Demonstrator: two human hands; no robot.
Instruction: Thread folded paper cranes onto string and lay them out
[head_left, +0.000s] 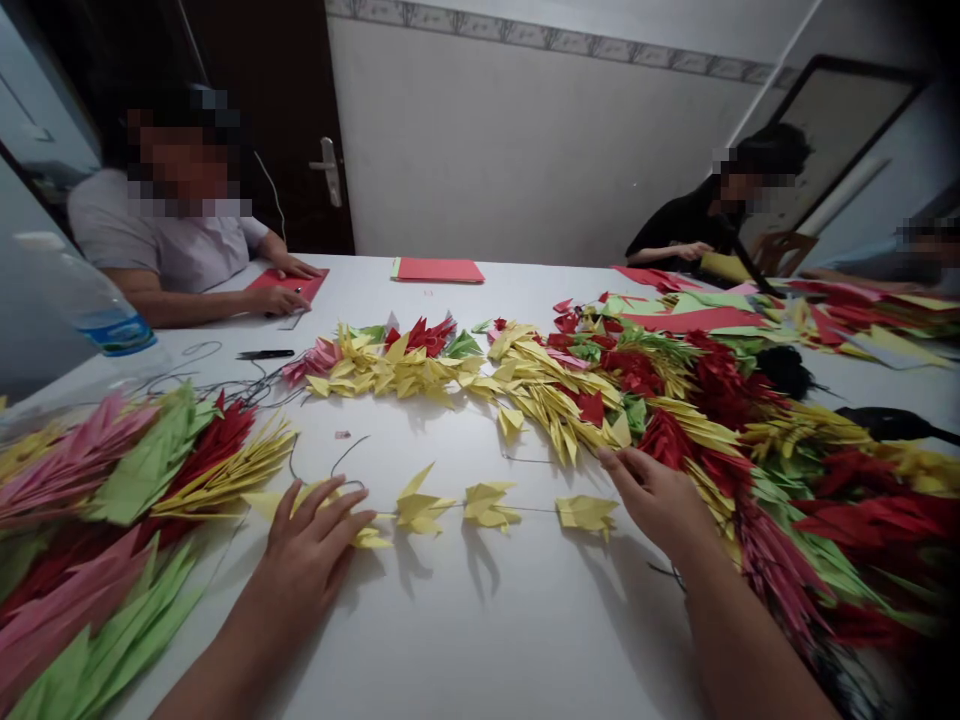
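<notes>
My left hand (319,525) lies palm down on the white table with its fingers apart, over folded yellow paper at one end of a string of yellow paper cranes. To its right, a yellow paper crane (421,508), a second crane (489,505) and a third crane (586,514) sit spaced along a thin thread. My right hand (660,495) is pinched at the thumb and fingertips, at the edge of another yellow paper crane (619,432) by the large pile. Part of that grip is hidden.
Strung yellow cranes (525,365) arc across the table, joining a colourful pile on the right. More folded bundles (150,460) lie left, near a plastic bottle (112,310). A black craft knife (266,354) and red paper stack (439,270) lie beyond. Several people sit around the table.
</notes>
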